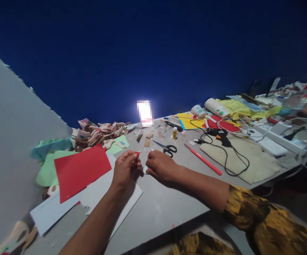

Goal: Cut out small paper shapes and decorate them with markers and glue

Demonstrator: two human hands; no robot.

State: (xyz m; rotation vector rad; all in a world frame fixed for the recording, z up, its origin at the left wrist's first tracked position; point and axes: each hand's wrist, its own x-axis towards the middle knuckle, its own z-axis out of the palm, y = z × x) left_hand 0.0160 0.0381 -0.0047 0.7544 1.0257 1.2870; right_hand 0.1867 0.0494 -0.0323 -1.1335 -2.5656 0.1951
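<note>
My left hand (125, 169) is closed in a pinch on a small red scrap of paper (137, 153) just above the grey table (164, 205). My right hand (160, 165) is curled close beside it, fingers pressed on a small white piece (145, 170) at the table surface. The two hands nearly touch. Black-handled scissors (168, 148) lie just beyond my right hand. A red sheet of paper (81, 170) lies on white sheets (95, 198) to the left of my left hand.
A pile of cut paper shapes (100, 132) sits at the back left. A red pencil (202, 159), a black glue gun (221, 135) with its cable, a beige mat (245, 159), yellow paper (189, 122), a glue bottle (175, 132) and power strips (270, 143) crowd the right.
</note>
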